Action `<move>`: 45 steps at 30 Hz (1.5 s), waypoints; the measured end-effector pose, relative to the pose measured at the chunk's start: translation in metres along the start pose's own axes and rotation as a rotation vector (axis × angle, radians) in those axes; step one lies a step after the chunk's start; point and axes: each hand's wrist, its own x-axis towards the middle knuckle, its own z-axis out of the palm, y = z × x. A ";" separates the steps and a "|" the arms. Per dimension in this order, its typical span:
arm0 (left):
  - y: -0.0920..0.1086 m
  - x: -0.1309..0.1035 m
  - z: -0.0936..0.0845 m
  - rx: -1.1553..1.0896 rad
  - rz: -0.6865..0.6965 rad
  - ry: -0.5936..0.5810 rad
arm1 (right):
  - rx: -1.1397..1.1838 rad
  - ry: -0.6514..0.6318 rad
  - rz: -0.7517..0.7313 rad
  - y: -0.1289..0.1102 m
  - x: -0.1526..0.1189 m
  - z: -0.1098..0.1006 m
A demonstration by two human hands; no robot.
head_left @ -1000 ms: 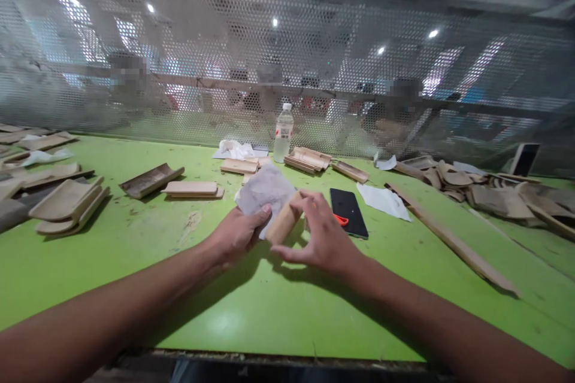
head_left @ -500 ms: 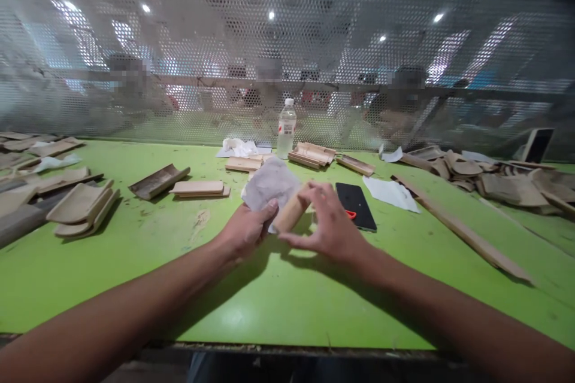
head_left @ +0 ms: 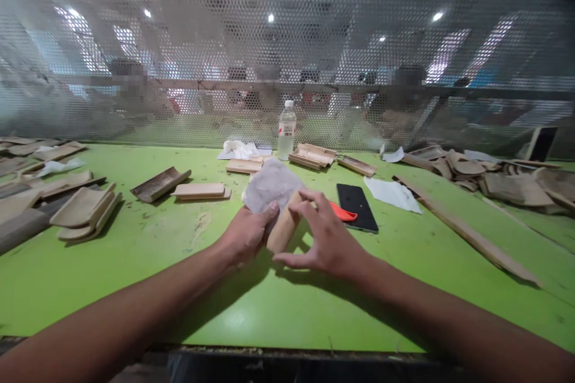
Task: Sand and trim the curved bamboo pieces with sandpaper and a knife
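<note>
A: Slanting in from the lower left with a bare left forearm [head_left: 148,299], and closed up at the end into a left grip [head_left: 245,232]!

B: Doing what with the left thumb [head_left: 269,212]?

A: Pressing down on top, pointing inward, with most other fingers hidden underneath.

B: And over on the other side?

A: Mirroring that with a bare right forearm [head_left: 431,311], up to an arched right grip [head_left: 331,236], stretching out low with the right thumb [head_left: 293,260], curling over from above with bent fingers [head_left: 312,210], shaping a wide C!

B: Touching, grip to grip?

A: Close, but apart.
</note>
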 end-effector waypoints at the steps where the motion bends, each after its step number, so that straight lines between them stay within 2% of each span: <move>1: 0.000 0.000 0.000 0.004 0.017 -0.007 | 0.005 -0.008 -0.020 0.000 0.000 0.000; 5: 0.000 0.000 0.000 0.053 0.083 0.056 | 0.007 0.070 0.044 0.006 0.001 -0.003; 10: -0.001 -0.001 0.001 0.042 0.054 0.001 | 0.019 -0.011 0.018 0.008 0.000 -0.006; 13: 0.000 -0.003 0.002 0.034 0.053 0.019 | 0.022 0.033 0.075 0.008 -0.002 -0.008; 18: -0.003 -0.003 0.001 0.040 0.004 -0.019 | 0.018 -0.005 0.008 0.010 -0.005 -0.007; 22: -0.006 -0.004 0.002 0.054 -0.009 -0.020 | 0.031 0.032 0.070 0.009 -0.006 -0.006; 26: -0.006 -0.007 0.005 0.058 -0.040 -0.019 | 0.007 -0.014 -0.039 0.006 -0.010 -0.007; 30: -0.009 -0.007 0.005 0.051 -0.020 -0.003 | -0.008 0.025 0.080 0.008 -0.011 -0.008; 34: -0.011 -0.004 0.002 0.027 0.003 -0.013 | -0.009 -0.032 0.041 0.010 -0.010 -0.005; 38: -0.009 -0.005 0.005 0.016 0.026 0.012 | -0.025 0.025 0.075 0.011 -0.008 -0.003; 42: -0.007 -0.007 0.008 0.014 0.013 -0.012 | -0.020 0.007 0.038 0.010 -0.008 -0.003; 45: -0.008 -0.006 0.006 0.022 0.017 0.000 | -0.032 0.035 0.092 0.009 -0.008 -0.005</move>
